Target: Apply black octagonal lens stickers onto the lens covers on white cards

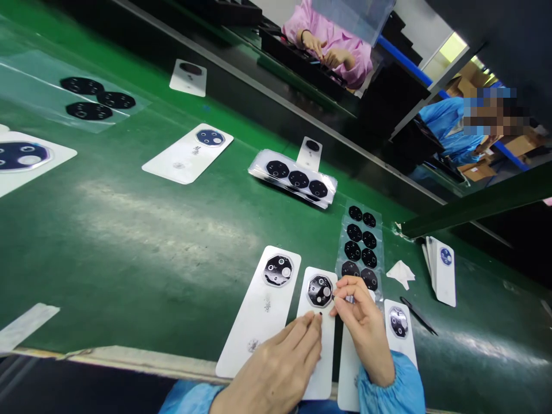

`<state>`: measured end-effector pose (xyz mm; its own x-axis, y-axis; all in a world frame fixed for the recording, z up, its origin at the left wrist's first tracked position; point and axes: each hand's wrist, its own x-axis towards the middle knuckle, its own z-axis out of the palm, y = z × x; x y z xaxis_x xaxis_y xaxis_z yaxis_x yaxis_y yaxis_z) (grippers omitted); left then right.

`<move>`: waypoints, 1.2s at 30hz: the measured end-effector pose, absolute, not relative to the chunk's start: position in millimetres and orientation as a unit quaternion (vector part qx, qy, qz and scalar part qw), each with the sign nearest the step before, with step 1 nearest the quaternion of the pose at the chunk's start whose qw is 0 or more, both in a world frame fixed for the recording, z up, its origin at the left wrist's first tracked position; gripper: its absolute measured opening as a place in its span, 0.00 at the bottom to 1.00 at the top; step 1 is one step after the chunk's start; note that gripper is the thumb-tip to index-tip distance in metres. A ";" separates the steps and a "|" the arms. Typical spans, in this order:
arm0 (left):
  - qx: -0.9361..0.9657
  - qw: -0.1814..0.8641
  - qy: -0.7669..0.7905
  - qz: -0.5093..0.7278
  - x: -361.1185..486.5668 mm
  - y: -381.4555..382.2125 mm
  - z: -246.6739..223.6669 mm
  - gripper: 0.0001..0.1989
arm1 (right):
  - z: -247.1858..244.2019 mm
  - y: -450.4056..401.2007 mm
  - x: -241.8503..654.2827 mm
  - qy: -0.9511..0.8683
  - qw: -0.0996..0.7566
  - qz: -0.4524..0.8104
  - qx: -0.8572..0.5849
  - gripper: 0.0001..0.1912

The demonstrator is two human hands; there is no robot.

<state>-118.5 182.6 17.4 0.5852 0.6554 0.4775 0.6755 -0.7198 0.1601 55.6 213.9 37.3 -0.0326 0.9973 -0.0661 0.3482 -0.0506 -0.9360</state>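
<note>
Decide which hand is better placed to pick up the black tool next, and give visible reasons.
Probably the right hand: it is nearer the black tool, though its fingers are at the disc's edge. The left hand, on the white panel, would have to reach past it.

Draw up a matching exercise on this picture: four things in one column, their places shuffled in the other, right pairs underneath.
1. Left hand
2. Right hand
3. Crumpled white tissue
4. Thin black tool

A. Between the sheet of black discs and the stack of white panels
B. At the right edge of a dark camera disc
C. On the table, just right of the rightmost near panel
D. Over a white panel, fingertips below its dark camera disc

Pairs: 1-D, 2-B, 3-A, 4-C
</note>
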 end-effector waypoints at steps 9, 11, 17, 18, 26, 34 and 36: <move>-0.896 0.028 -0.353 -0.269 -122.3 185.7 21.9 0.20 | 34.5 201.0 64.4 -0.431 0.491 0.512 -0.558 0.16; -0.897 0.031 -0.352 -0.266 -122.6 185.9 22.8 0.19 | 33.9 198.4 66.1 -0.424 0.496 0.514 -0.558 0.16; -0.896 0.039 -0.345 -0.277 -121.4 183.9 19.8 0.15 | 31.1 194.7 71.1 -0.460 0.477 0.514 -0.546 0.11; -0.896 0.039 -0.345 -0.276 -121.5 183.3 19.6 0.15 | 30.4 194.7 71.5 -0.459 0.469 0.519 -0.548 0.10; -0.902 0.071 -0.345 -0.250 -124.8 178.9 20.7 0.16 | 33.7 200.9 70.1 -0.490 0.375 0.516 -0.595 0.05; -0.904 0.104 -0.339 -0.238 -124.9 178.8 11.4 0.18 | 42.7 213.2 75.2 -0.445 0.301 0.627 -0.564 0.23; -0.904 0.104 -0.340 -0.236 -125.1 179.0 11.5 0.18 | 43.8 214.8 76.8 -0.454 0.299 0.620 -0.566 0.22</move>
<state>-125.1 179.0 11.5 0.6572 0.5658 0.4980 0.6642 -0.7470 -0.0278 76.8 214.8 43.8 -0.1811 0.8842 -0.4306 0.1423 -0.4097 -0.9011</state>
